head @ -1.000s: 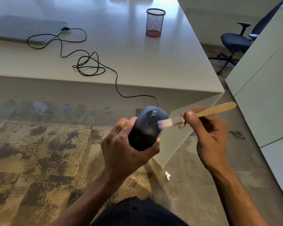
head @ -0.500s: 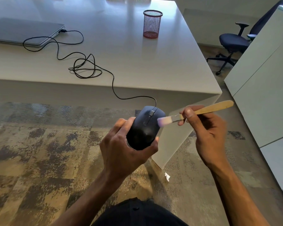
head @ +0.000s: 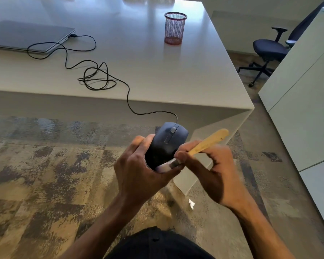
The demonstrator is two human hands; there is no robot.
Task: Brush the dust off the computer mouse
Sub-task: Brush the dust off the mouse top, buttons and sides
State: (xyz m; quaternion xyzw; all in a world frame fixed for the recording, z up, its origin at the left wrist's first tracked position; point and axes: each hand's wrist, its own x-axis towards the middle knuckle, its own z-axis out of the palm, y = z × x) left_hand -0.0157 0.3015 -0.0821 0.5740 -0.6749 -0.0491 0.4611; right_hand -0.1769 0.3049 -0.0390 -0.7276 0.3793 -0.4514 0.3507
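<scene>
- Far left on the tabletop, a closed laptop lies with the mouse's black cable plugged into it, looping across the surface and dropping over the near edge.
- The left hand is wrapped around the computer mouse, holding it in the air in front of the tabletop, over the patterned carpet, wheel side facing up.
- A second ago the brush had its bristles up by the wheel at the far end; now they are pressed flat against the near end of the mouse, right beside the left thumb (a full stroke down the back, I would say).
- That suggests the top shell has been swept at least once; the sides and underside look untouched from here.
- The right hand is pinched tight on the wooden handle and now sits lower and closer to the left hand than before, with the handle tipped up to the far right.
- Farther back, a red mesh pen cup stands on the tabletop, and an office chair sits far right.
</scene>
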